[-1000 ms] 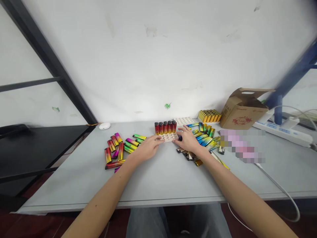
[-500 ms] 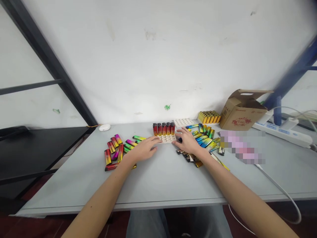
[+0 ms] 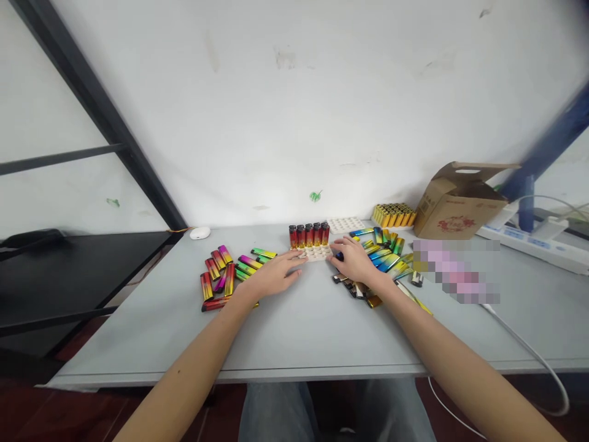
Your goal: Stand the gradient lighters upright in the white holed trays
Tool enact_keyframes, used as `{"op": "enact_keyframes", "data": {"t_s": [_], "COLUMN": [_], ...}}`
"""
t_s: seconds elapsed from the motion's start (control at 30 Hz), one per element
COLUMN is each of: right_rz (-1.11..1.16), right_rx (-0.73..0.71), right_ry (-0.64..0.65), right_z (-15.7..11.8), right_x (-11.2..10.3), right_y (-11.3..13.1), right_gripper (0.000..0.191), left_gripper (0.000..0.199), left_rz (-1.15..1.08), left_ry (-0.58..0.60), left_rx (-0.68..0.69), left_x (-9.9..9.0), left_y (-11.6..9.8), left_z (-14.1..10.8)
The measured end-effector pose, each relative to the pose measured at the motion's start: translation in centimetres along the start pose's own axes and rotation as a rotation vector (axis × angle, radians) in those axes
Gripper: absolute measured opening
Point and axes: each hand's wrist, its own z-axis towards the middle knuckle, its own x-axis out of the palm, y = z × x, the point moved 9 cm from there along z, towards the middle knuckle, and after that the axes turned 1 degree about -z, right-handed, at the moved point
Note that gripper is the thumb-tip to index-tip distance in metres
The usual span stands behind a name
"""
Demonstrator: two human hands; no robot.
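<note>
A cream tray with holes point(image 3: 316, 253) lies before me, with several red-and-gold lighters point(image 3: 309, 236) standing upright in its back rows. My left hand point(image 3: 276, 273) is open, palm down, its outstretched fingertips at the tray's left front edge. At the right edge is my right hand point(image 3: 353, 261), thumb and fingers apart. A dark blue lighter end shows between them; I cannot tell whether it is touched. Loose red-and-yellow lighters point(image 3: 212, 269) lie by my left hand, with green ones point(image 3: 242, 267) partly behind it. Blue-and-yellow lighters point(image 3: 386, 261) are heaped beside my right hand.
Behind the heap lie another holed tray point(image 3: 345, 225) and a block of upright yellow lighters point(image 3: 394, 215). A cardboard box point(image 3: 453, 209), a power strip point(image 3: 536, 242) and a blurred pink item with a white cable point(image 3: 529, 337) are at right. A white case point(image 3: 200, 232) sits back left.
My right hand's fingers have drawn in closer to the tray's right edge. My left hand stays at the left edge. The whole view has shifted slightly.
</note>
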Motion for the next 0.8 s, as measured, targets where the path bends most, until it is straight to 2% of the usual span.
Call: {"op": "enact_keyframes", "data": {"t_s": [0.13,0.23,0.3,0.4,0.57,0.7,0.8], "right_rz": [0.009,0.024,0.033,0.039,0.036,0.031,0.026], "right_rx": [-0.012,-0.013,-0.007,-0.005,0.0,0.01,0.017], "right_ry": [-0.003,-0.007,-0.008,0.0,0.012,0.028,0.03], "right_z": [0.0,0.0,0.0,0.0,0.0,0.0,-0.1], "right_x": [-0.4,-0.5,-0.5,-0.4,-0.2,0.0,-0.1], "right_y": [0.2,0.3,0.3,0.3,0.2,0.1,0.2], "right_gripper": [0.03,0.029,0.028,0.027,0.026,0.026,0.027], "left_gripper": [0.038,0.036,0.036,0.034,0.035,0.038,0.039], "left_rz": [0.014,0.067,0.125,0.217,0.324,0.252,0.17], "left_ry": [-0.128,-0.232,-0.256,-0.241,-0.316,-0.243,-0.2], "left_rx": [-0.102,-0.296,-0.422,-0.517,-0.608,-0.701,-0.705], "left_x": [-2.4,-4.7,-5.5,-5.8,-6.7,-6.2,-5.4], "left_y": [1.1,3.7,5.5,6.8,6.6,7.3,7.4], "left_z": [-0.1,-0.9,-1.6,-2.2,-2.6,-3.0,-2.9]}}
